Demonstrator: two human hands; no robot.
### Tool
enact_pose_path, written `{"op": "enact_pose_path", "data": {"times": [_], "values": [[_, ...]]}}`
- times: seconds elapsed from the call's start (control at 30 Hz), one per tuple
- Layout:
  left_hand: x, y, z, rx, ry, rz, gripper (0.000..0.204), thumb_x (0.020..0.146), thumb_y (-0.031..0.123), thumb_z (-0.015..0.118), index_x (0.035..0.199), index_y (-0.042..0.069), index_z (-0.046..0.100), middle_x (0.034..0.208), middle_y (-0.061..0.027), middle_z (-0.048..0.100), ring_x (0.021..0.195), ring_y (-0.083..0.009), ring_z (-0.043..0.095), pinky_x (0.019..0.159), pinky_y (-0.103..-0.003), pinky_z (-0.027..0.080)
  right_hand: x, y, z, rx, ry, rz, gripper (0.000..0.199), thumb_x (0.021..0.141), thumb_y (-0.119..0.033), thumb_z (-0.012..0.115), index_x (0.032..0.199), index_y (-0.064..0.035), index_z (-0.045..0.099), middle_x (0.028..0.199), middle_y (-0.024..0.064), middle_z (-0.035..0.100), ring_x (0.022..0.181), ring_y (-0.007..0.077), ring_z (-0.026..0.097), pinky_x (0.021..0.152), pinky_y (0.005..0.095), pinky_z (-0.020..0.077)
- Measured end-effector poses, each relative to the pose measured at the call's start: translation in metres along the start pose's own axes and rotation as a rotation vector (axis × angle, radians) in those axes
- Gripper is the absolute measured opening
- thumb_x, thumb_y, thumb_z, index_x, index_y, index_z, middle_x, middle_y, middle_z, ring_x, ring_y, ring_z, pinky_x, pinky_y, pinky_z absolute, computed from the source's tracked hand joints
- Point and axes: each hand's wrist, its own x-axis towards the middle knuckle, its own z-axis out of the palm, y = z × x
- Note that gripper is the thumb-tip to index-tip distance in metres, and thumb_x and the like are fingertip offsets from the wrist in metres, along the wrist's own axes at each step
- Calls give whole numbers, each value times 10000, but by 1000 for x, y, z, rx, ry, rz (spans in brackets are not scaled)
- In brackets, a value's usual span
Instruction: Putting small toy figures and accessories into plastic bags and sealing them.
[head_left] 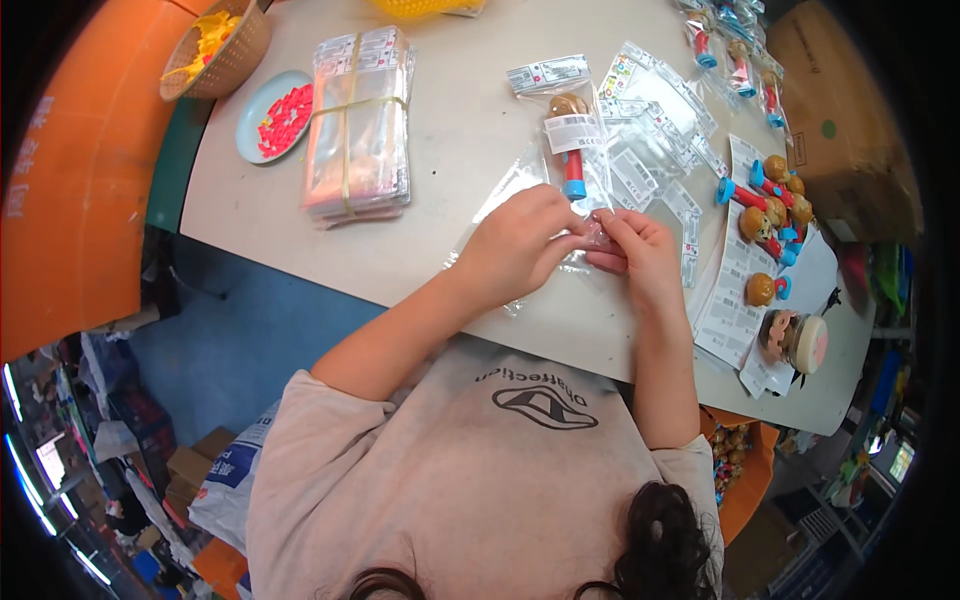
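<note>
A clear plastic bag (597, 145) lies on the table in front of me. Inside it is a small toy (572, 165) with a round brown head, a red stem and a blue base, and a white printed label (574, 133) crosses it. My left hand (522, 240) and my right hand (640, 245) meet at the bag's near end. Both have their fingertips pinched together on its crinkled film. Beneath and to the right lie loose flat bags (655, 110) with printed headers.
A banded stack of clear bags (360, 150), a plate (245, 130) of red pieces and a basket (250, 45) with yellow pieces stand left. To the right are loose toys (752, 222), label sheets (728, 310), a lidded jar (808, 345) and a cardboard box (850, 130). Bagged toys (740, 75) lie far right.
</note>
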Motion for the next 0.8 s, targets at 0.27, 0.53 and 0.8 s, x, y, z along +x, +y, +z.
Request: {"op": "enact_pose_path", "data": {"times": [0.27, 0.53, 0.8], "values": [[7, -2, 23, 288, 13, 134, 120, 715, 64, 657, 808, 32, 587, 834, -83, 564, 769, -264, 585, 650, -356, 481, 0, 0, -5, 75, -112, 17, 236, 919, -146, 568, 1037, 41, 650, 880, 100, 689, 748, 148, 681, 646, 237, 572], [12, -2, 28, 318, -48, 223, 140, 731, 49, 615, 859, 11, 576, 823, -94, 531, 778, -262, 551, 663, -374, 460, 5, 6, -9, 110, -43, -10, 213, 928, -129, 538, 998, 47, 636, 856, 113, 679, 731, 165, 679, 640, 262, 571], [3, 2, -26, -141, -294, -101, 81, 797, 24, 610, 834, 34, 539, 856, -85, 535, 792, -225, 541, 731, -328, 445, 14, 12, -11, 89, 20, -37, 204, 933, -153, 551, 989, 28, 629, 897, 144, 695, 761, 169, 689, 635, 237, 563]]}}
